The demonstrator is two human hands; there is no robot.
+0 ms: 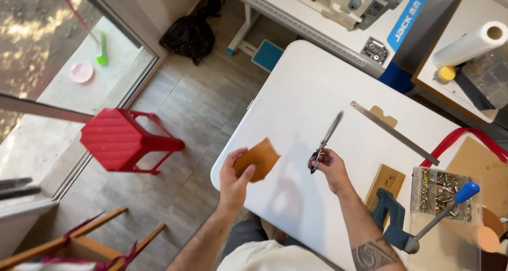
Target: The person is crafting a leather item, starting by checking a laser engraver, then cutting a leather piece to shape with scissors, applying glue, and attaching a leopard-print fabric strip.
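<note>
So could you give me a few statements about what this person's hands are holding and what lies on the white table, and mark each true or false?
1. The left hand holds a tan, leather-like piece. True.
2. The right hand holds a hammer. False: it grips a pair of scissors by the handles, blades closed and pointing away from the person.
3. A metal ruler lies on the white table. True.
4. The red stool stands on the table. False: it stands on the floor, beside the table.
5. The scissors are cutting into the tan piece. False: the two are held apart, with a gap between them.
</note>
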